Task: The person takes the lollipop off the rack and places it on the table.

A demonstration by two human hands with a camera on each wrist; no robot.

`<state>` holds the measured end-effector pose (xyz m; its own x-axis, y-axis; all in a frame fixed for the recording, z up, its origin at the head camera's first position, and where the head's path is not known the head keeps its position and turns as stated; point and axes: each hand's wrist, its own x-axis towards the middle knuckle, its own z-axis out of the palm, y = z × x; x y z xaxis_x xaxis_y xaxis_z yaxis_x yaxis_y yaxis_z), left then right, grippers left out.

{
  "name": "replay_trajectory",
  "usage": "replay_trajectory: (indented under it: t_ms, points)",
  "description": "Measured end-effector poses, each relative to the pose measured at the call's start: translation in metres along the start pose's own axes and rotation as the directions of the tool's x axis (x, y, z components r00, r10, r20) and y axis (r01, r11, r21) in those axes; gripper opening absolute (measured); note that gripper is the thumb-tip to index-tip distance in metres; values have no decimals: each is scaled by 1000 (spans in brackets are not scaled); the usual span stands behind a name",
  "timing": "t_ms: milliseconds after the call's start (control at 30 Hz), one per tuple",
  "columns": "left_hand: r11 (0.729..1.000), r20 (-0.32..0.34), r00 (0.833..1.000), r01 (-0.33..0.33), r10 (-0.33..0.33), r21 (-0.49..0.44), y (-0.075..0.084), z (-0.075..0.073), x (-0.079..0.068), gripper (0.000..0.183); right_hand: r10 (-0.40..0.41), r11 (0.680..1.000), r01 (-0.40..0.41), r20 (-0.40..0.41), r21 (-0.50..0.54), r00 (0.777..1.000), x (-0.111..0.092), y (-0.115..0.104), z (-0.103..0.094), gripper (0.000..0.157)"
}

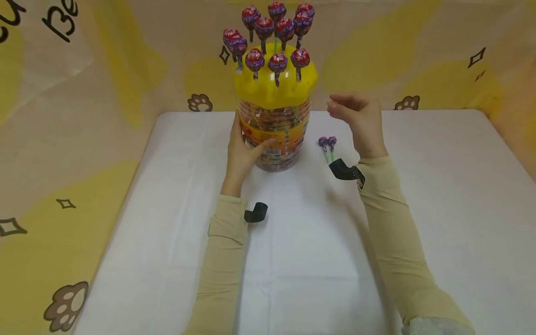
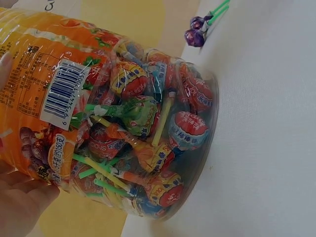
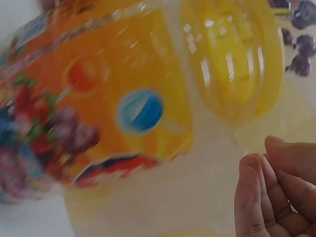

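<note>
Round clear-plastic yellow-lidded jar (image 1: 274,120): probably heavy, slick; grip waist. Left hand (image 1: 240,159) grasps it; right hand (image 1: 363,122) loosely curled, empty.

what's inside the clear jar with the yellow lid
Wrapped lollipops with green and yellow sticks show through the jar below its orange label, which hides whatever lies directly behind it.

Free gap btwn R hand (image 1: 363,122) & jar (image 1: 276,122); low obstacle: 2 lollipops (image 1: 332,141) on tbl (image 1: 301,251).
</note>
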<state>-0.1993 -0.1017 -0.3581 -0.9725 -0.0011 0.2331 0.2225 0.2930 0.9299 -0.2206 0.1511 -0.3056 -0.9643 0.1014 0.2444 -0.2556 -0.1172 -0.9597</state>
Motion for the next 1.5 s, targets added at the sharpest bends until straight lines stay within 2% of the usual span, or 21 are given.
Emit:
replay_trajectory:
  t_ms: [300, 600, 967, 1500]
  points:
    - [1000, -2, 1000, 14, -14, -7, 0, 0, -2, 100, -51, 997, 51, 12, 57, 999, 10, -35, 30, 21]
    - [1000, -9, 1000, 16, -16, -22, 1, 0, 0, 98, -115, 989, 118, -40, 92, 993, 28, -53, 57, 19]
    - [1000, -6, 1000, 11, -11, -24, 0, 1, 0, 100, -116, 993, 118, -68, 29, 991, 46, -60, 74, 17]
    - [999, -26, 1000, -7, 6, -45, -1, 2, 0, 98, -170, 985, 165, -99, -57, 980, 51, -58, 84, 13]
